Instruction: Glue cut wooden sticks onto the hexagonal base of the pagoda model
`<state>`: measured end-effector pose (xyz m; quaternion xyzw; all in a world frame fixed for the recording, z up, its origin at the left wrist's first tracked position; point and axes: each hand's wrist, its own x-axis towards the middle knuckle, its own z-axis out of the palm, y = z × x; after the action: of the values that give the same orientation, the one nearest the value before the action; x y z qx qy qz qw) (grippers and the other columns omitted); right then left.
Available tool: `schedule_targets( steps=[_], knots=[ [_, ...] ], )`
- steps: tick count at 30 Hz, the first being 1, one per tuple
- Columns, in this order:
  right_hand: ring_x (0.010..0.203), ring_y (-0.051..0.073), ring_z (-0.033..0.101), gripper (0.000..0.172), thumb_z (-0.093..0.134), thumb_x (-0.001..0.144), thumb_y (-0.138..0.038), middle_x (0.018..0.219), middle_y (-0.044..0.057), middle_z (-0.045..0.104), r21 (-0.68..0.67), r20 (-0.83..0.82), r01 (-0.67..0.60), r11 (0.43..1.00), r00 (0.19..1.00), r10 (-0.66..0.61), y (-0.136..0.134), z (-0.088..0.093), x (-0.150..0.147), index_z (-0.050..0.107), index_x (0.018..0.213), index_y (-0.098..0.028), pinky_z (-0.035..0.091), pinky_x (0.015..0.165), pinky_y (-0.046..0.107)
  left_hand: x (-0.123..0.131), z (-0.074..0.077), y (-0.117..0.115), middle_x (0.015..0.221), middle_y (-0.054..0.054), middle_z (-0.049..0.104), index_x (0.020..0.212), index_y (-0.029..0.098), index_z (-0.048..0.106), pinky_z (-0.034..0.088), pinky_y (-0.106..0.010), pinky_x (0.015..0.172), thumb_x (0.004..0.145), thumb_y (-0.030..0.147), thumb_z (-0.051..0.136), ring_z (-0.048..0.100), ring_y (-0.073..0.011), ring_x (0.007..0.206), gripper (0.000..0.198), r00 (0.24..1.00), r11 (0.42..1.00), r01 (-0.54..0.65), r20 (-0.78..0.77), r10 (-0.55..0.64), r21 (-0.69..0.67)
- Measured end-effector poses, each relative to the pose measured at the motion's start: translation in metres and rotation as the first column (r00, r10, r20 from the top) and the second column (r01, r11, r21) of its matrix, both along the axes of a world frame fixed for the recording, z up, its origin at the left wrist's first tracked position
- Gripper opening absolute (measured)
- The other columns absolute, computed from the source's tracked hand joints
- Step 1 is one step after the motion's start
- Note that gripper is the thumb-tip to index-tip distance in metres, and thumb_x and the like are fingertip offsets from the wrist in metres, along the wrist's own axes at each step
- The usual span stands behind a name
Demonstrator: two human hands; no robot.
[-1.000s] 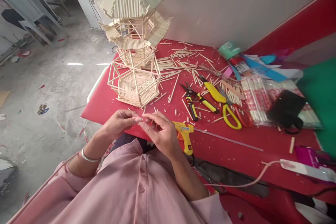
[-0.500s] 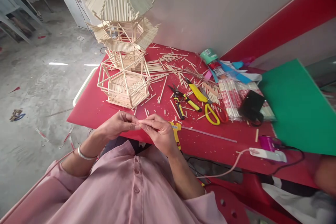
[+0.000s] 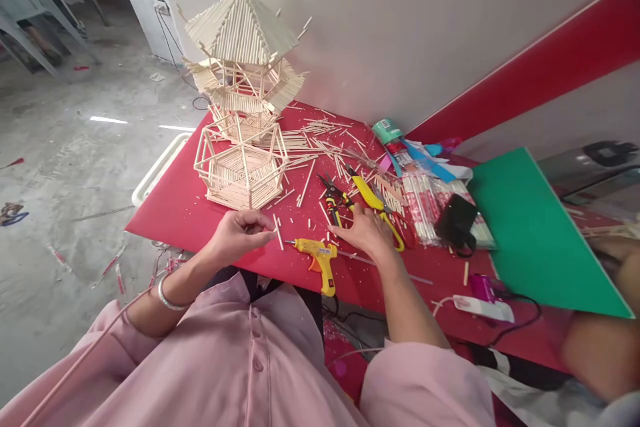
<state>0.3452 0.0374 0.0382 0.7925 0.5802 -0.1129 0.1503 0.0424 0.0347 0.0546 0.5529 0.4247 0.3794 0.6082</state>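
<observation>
My left hand [image 3: 240,235] pinches a short wooden stick [image 3: 277,232] above the near edge of the red table [image 3: 170,213]. My right hand [image 3: 367,233] lies flat on the table with fingers spread, next to the black-and-yellow pliers [image 3: 333,203] and the yellow scissors [image 3: 387,217]. A yellow glue gun [image 3: 317,260] lies on the table between my hands. Behind my left hand stands a hexagonal stick frame [image 3: 241,170], and behind that a stick pagoda tower [image 3: 243,60].
Loose sticks [image 3: 320,140] are scattered over the table's middle. A yellow cutter [image 3: 365,190], packets of sticks [image 3: 425,203], a black pouch [image 3: 457,223] and a green sheet [image 3: 535,233] lie to the right. A white power strip [image 3: 483,307] sits at the front. Another person's arm [image 3: 600,340] shows at lower right.
My hands have parted: the right one let go of the stick and moved right onto the table near the pliers. The left keeps the stick. The view shifted right.
</observation>
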Motion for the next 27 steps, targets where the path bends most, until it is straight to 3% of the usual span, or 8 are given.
schedule_targets(
  steps=[6,10,13,16,19,21,24,27],
  knots=[
    [0.121,0.037,0.055,0.078,0.062,0.077,-0.048,0.126,0.027,0.057,0.043,0.07,-0.057,0.997,0.996,0.054,0.004,-0.005,-0.006,0.045,0.139,-0.005,0.041,0.097,0.042,0.004,0.001,-0.002,0.047,0.007,0.036,0.067,0.014,0.071,0.024,-0.021,0.046,0.065,0.03,0.079,0.029,-0.0053,0.046,0.019,0.998,1.0,-0.021,-0.065,0.022,0.021],
    [0.114,0.038,0.057,0.056,0.06,0.074,-0.027,0.117,0.026,0.059,0.157,0.165,-0.048,0.986,0.986,0.022,0.005,-0.011,-0.011,0.054,0.125,-0.005,0.04,0.093,0.042,0.009,0.007,-0.001,0.046,0.008,0.034,0.067,0.014,0.069,0.023,-0.021,0.045,0.065,0.032,0.078,0.029,-0.0053,0.045,0.02,0.995,0.999,-0.042,-0.086,0.043,0.022],
    [0.108,0.037,0.058,0.044,0.055,0.079,-0.025,0.11,0.025,0.06,0.268,0.153,-0.057,0.962,0.988,0.016,-0.003,-0.006,-0.012,0.056,0.118,-0.005,0.041,0.089,0.043,0.012,0.011,-0.001,0.045,0.008,0.034,0.066,0.015,0.068,0.022,-0.021,0.045,0.066,0.032,0.077,0.028,-0.0053,0.045,0.02,0.993,0.996,-0.069,-0.096,0.074,0.056],
    [0.103,0.034,0.058,0.052,0.055,0.079,-0.028,0.109,0.022,0.06,0.394,0.042,-0.179,0.901,0.983,0.177,-0.024,0.006,-0.017,0.051,0.126,-0.005,0.043,0.087,0.042,0.013,0.012,0.0,0.045,0.009,0.032,0.066,0.016,0.068,0.022,-0.022,0.044,0.067,0.032,0.076,0.027,-0.0054,0.045,0.019,0.991,0.991,-0.093,-0.092,0.102,0.095],
    [0.107,0.033,0.056,0.06,0.058,0.08,-0.033,0.116,0.017,0.058,0.483,-0.016,-0.344,0.805,0.916,0.401,-0.051,0.019,-0.031,0.045,0.135,-0.013,0.042,0.091,0.044,0.015,0.008,0.001,0.046,0.008,0.033,0.066,0.017,0.068,0.023,-0.022,0.044,0.068,0.034,0.077,0.029,-0.0058,0.045,0.02,0.99,0.988,-0.098,-0.094,0.109,0.119],
    [0.111,0.033,0.054,0.064,0.059,0.081,-0.036,0.119,0.017,0.057,0.517,-0.021,-0.395,0.759,0.881,0.473,-0.064,0.025,-0.042,0.042,0.138,-0.014,0.04,0.095,0.046,0.017,0.005,0.001,0.046,0.008,0.034,0.062,0.017,0.066,0.024,-0.022,0.044,0.067,0.033,0.079,0.029,-0.006,0.046,0.021,0.988,0.988,-0.099,-0.103,0.112,0.118],
    [0.114,0.033,0.053,0.068,0.058,0.08,-0.031,0.122,0.018,0.056,0.513,-0.042,-0.407,0.756,0.868,0.496,-0.072,0.029,-0.055,0.038,0.142,-0.012,0.039,0.098,0.047,0.02,0.002,-0.001,0.047,0.008,0.034,0.059,0.017,0.064,0.025,-0.023,0.045,0.067,0.028,0.078,0.029,-0.0064,0.047,0.02,0.987,0.989,-0.099,-0.118,0.112,0.11],
    [0.113,0.033,0.053,0.069,0.057,0.079,-0.03,0.12,0.018,0.056,0.503,-0.061,-0.409,0.761,0.862,0.504,-0.072,0.028,-0.06,0.038,0.143,-0.012,0.039,0.098,0.049,0.019,0.0,-0.003,0.048,0.007,0.037,0.066,0.017,0.07,0.024,-0.023,0.045,0.067,0.021,0.072,0.029,-0.0066,0.047,0.004,0.986,0.991,-0.094,-0.126,0.106,0.1]
  ],
)
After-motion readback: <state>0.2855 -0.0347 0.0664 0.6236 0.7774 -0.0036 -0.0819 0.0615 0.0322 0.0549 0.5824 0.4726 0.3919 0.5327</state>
